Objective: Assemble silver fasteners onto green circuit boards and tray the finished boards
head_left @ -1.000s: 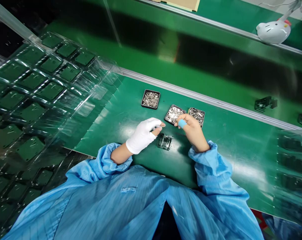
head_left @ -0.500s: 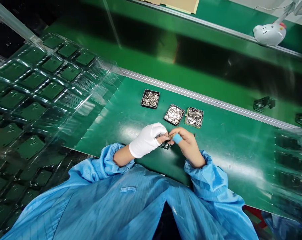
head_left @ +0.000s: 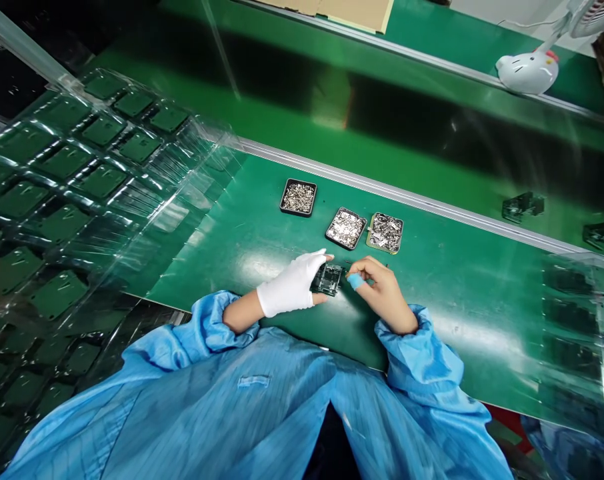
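Note:
My left hand [head_left: 293, 285], in a white glove with bare fingertips, grips a small dark circuit assembly [head_left: 329, 279] by its edges, low over the green table. Just right of the assembly is my right hand [head_left: 379, 290], bare with a blue wrap on one finger. Its thumb and fingertips are pinched together; what they hold, if anything, is too small to name. Beyond the hands sit three small trays of shiny metal parts: one at the left [head_left: 298, 197], one in the middle [head_left: 347, 228] and one at the right [head_left: 385, 233].
Clear plastic trays with square green pockets [head_left: 102, 180] cover the left side. Another plastic tray of dark parts [head_left: 575, 313] lies at the right. A metal rail [head_left: 382, 198] runs behind the small trays. Dark assemblies [head_left: 523, 207] and a white fan base [head_left: 528, 72] are farther back.
My hands have moved apart, my right hand shifting slightly right. The circuit assembly, mostly hidden before, now shows between the fingers of my left hand.

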`<state>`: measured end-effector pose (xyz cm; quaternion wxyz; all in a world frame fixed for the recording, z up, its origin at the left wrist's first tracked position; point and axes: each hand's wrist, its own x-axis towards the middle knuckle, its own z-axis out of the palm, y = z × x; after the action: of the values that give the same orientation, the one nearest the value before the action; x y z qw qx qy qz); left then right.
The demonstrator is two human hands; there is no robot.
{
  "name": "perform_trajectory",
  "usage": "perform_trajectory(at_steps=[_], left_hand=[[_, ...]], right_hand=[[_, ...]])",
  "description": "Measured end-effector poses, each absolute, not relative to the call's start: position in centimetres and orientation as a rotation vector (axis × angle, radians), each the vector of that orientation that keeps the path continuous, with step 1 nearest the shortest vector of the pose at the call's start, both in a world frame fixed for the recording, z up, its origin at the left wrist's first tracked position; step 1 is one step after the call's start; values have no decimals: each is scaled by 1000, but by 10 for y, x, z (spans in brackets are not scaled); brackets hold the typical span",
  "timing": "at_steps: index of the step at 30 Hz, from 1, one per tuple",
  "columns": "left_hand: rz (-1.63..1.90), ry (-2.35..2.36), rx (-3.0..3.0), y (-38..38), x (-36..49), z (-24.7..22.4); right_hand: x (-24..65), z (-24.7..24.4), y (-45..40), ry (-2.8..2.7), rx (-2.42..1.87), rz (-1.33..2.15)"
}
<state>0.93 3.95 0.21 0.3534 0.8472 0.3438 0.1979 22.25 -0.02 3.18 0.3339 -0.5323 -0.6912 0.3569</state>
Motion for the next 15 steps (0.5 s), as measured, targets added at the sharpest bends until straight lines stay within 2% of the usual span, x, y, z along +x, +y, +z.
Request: perform_trajectory(at_steps=[11, 15], left_hand=[[555, 888, 2294, 33, 16, 10], [542, 884, 2338, 33, 16, 11]], right_hand=[[213, 18, -3, -2246, -1465, 579], [211, 16, -4, -2253, -1499, 538]])
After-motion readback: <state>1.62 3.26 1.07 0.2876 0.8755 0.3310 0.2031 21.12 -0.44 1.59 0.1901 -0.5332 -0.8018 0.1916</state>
